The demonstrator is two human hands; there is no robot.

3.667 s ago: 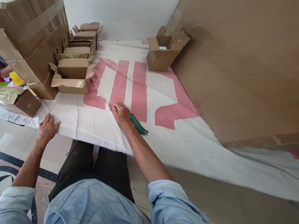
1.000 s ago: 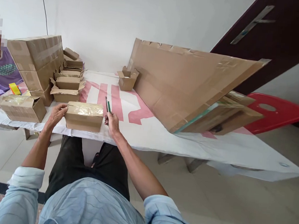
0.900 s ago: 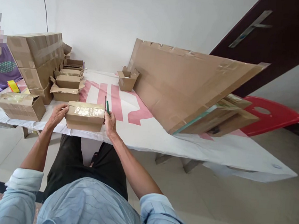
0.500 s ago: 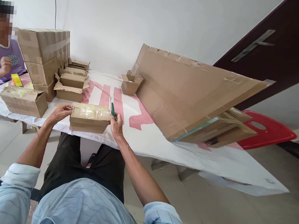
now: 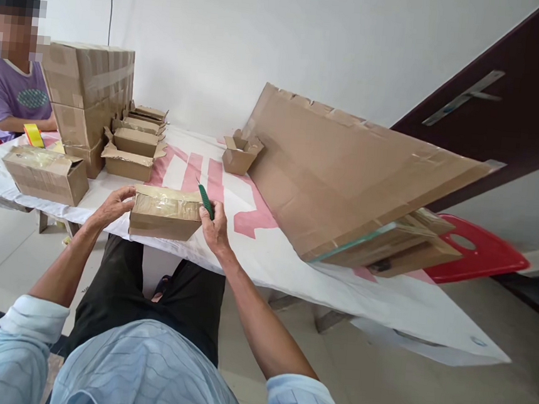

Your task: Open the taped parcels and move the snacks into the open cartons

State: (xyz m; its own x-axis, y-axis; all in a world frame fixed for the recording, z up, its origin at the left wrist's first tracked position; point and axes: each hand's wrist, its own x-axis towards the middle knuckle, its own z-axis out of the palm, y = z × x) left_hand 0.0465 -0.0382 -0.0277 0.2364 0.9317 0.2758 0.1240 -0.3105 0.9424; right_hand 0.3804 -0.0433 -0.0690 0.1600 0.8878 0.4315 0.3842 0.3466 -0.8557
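Observation:
At the front edge of the table lies a small cardboard box (image 5: 165, 219) with clear, yellowish tape across its top. My left hand (image 5: 117, 206) grips its left end, fingers bent over the upper corner. At the opposite end, my right hand (image 5: 215, 227) is closed around a green-handled craft knife (image 5: 206, 201) and also touches the box. The knife's thin blade points up and away to the left. Another taped box (image 5: 47, 177) sits farther left, apart from my hands.
Large stacked cartons (image 5: 85, 95) stand at the left, beside a row of open small boxes (image 5: 129, 163). One open box (image 5: 239, 156) stands by a big leaning cardboard sheet (image 5: 347, 177). A yellow tape roll (image 5: 34, 135) lies near a seated person (image 5: 17, 95). A red chair (image 5: 491, 256) is right.
The knife in my right hand has tipped further left, showing more of its handle. The seated person's raised hand has come down to the table. My view has shifted slightly.

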